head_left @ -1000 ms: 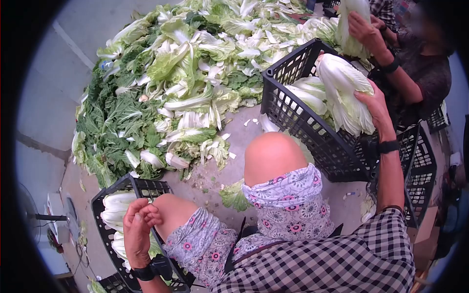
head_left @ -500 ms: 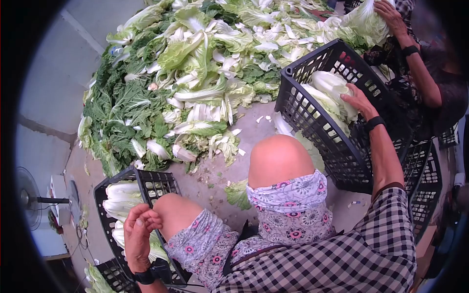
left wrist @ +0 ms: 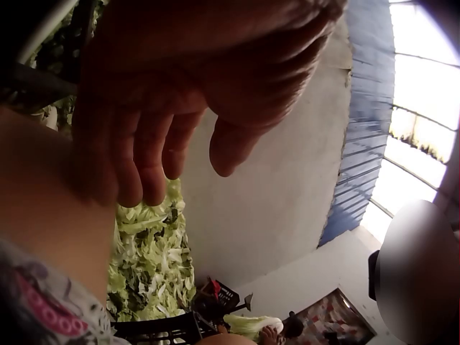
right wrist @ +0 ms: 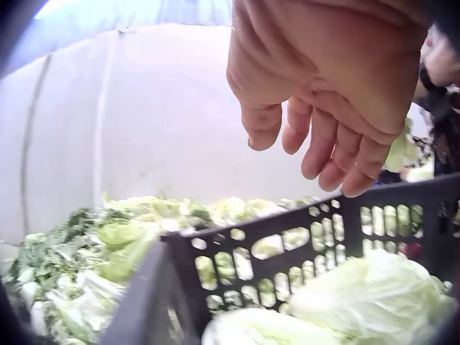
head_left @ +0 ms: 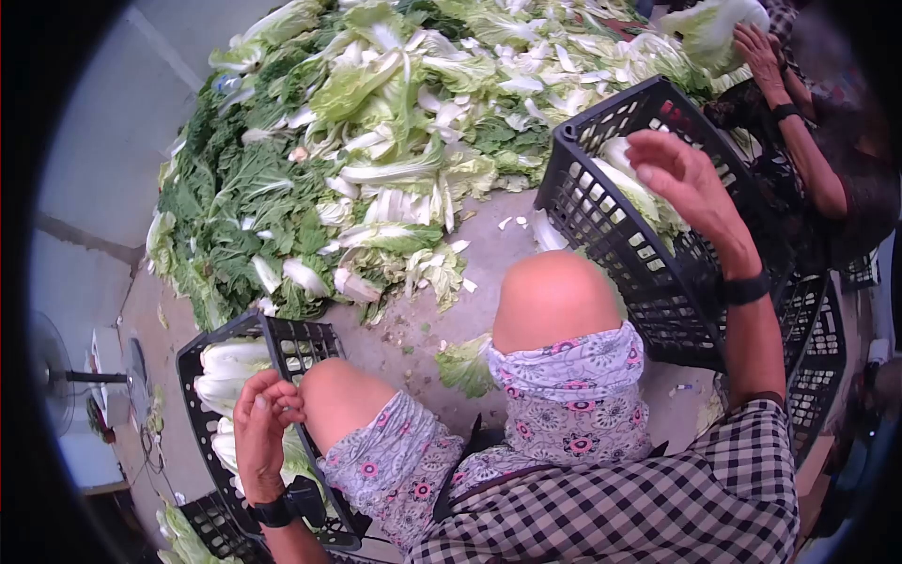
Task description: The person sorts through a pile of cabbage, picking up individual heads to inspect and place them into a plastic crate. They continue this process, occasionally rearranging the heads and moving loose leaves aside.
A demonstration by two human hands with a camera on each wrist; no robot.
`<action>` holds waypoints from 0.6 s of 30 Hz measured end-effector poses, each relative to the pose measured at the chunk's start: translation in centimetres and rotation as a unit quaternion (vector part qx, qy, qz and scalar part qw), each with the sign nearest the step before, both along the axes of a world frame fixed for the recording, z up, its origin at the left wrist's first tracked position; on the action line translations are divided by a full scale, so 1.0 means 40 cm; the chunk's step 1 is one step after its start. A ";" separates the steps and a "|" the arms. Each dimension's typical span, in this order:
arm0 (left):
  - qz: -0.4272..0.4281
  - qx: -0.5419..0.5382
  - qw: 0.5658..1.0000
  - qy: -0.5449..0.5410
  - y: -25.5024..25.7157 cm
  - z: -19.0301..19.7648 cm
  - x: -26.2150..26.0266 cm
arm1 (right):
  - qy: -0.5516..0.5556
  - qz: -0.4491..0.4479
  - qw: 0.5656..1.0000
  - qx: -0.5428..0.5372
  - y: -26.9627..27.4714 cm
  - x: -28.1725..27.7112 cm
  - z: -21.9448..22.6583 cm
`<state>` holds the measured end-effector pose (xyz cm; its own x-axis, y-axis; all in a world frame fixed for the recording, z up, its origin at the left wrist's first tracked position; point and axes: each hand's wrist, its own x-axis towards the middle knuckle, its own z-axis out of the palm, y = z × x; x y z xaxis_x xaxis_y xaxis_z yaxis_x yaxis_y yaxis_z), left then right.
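Note:
My right hand (head_left: 691, 188) hovers over the black crate (head_left: 611, 240) on the right, with nothing in its loosely bent fingers. Below it in the right wrist view, napa cabbages (right wrist: 374, 291) lie inside that crate, their pale leaves partly cut off by the frame. The hand covers part of a cabbage (head_left: 634, 179) in the head view. Beside the left knee, my left hand (head_left: 263, 423) hangs empty with relaxed fingers. It overlaps the left black crate (head_left: 268, 343), where several white-stemmed napa cabbages (head_left: 230, 362) lie.
A large heap of loose cabbage leaves (head_left: 376, 169) spreads across the floor ahead. At the upper right another person holds a cabbage (head_left: 719, 33). More black crates (head_left: 817, 367) stand behind the right arm. A fan (head_left: 52, 376) is at the far left.
My right hand lowered a napa cabbage into the right crate, let go of it and lifted away. The left hand has stayed beside the knee.

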<state>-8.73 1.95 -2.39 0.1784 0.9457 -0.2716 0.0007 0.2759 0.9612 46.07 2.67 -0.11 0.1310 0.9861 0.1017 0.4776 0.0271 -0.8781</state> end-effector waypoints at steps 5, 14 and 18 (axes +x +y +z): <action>0.063 0.058 0.994 0.075 -0.013 -0.003 -0.126 | -0.053 0.176 0.983 -0.002 -0.024 -0.236 0.056; 0.276 0.093 0.891 0.348 -0.138 -0.055 -0.545 | -0.157 0.318 0.934 -0.051 -0.035 -0.360 0.070; 0.342 0.050 0.864 0.365 -0.180 -0.116 -0.615 | -0.144 0.336 0.927 -0.079 -0.028 -0.376 0.073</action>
